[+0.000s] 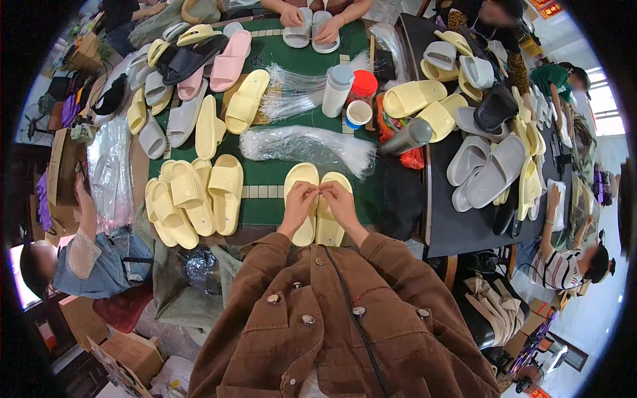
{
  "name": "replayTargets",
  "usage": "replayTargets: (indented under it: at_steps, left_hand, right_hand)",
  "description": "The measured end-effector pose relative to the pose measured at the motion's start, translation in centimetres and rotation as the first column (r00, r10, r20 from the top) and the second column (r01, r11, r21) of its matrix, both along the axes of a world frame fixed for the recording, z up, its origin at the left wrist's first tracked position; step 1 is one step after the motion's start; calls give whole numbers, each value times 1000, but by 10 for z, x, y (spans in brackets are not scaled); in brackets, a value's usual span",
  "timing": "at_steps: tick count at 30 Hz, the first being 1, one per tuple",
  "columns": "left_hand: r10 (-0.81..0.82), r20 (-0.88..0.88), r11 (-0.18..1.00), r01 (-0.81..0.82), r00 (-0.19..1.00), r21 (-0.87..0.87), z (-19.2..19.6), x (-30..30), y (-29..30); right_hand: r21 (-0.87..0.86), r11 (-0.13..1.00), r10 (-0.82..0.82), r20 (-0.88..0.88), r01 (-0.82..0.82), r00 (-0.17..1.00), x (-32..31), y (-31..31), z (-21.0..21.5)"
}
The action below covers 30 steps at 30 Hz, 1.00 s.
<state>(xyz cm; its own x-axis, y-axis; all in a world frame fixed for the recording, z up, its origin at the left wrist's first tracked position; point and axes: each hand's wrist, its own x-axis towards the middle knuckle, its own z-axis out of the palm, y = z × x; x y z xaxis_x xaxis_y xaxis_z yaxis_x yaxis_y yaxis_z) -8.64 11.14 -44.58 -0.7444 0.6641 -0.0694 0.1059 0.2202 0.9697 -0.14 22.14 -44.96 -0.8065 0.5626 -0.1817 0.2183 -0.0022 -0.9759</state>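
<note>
Head view, nearest first: a dark cord [350,292] hangs down the brown jacket [279,331], close to the work; leaning forward might drag it across the footwear. Just beyond, a pair of pale yellow slippers [303,233] lies side by side at the near edge of the tabletop [262,215], heels toward the wearer. A tug toward the body could pull one over that edge.

The left hand [298,204] and right hand [340,204] meet between the straps, each grip drawn to a fingertip pinch. Whether they are clenched on a strap, a thin strand or nothing, I cannot tell. If a strand is there, uneven pulling could snap it or let it slip, or skew the pair.

To the left, more yellow slippers [225,189] lean over one another; a stray elbow might topple them. Ahead, a bundle of clear strands [305,147] spreads loosely, and careless drawing could tangle it. Behind that stand an open paper cup [359,114] and a tall bottle [337,89]; a sweeping arm might tip either, the cup spilling whatever it may contain onto the strands. Farthest, a co-worker's hands [328,28] rest at grey slippers [298,33].
</note>
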Motion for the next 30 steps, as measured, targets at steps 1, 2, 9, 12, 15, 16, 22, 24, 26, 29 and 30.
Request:
replayTargets:
  at_steps: [1,2,9,12,15,16,22,24,26,29,30]
  left_hand:
    - [7,-2,1000,-7,1000,-1,1,0,0]
    - [9,4,1000,-9,1000,-2,2,1,1]
    - [5,-7,1000,-5,1000,6,-4,1,3]
    - [-16,-118,998,9,993,-56,-11,-2,2]
    - [-3,-186,998,-9,982,-66,-14,-3,6]
    - [9,-196,998,-20,981,-54,-15,-4,9]
    - [3,-210,995,-23,978,-92,-27,-11,4]
    - [-23,-244,994,-4,969,-108,-28,-11,3]
    - [-52,-296,991,13,954,-132,-27,-11,1]
    - [-74,-349,985,14,934,-170,-36,-8,6]
    - [-84,-324,981,22,942,-191,-35,-7,5]
  right_hand:
    - [3,1000,6,13,-6,1000,0,-1,2]
    - [-10,1000,-2,5,2,1000,0,0,3]
    - [201,977,-59,-74,73,995,0,2,-6]
    - [260,959,-96,-80,113,992,-5,0,18]
    - [-378,921,-169,-155,100,973,-6,3,38]
    - [-636,770,-219,-186,52,958,-5,6,44]
    - [-748,662,-319,-230,43,919,42,52,102]
    - [-500,829,-379,-170,252,910,77,82,121]
    - [-424,832,-477,-217,358,852,121,117,133]
    - [38,693,-712,-118,720,692,185,160,155]
    - [116,642,-742,-153,758,652,206,177,150]
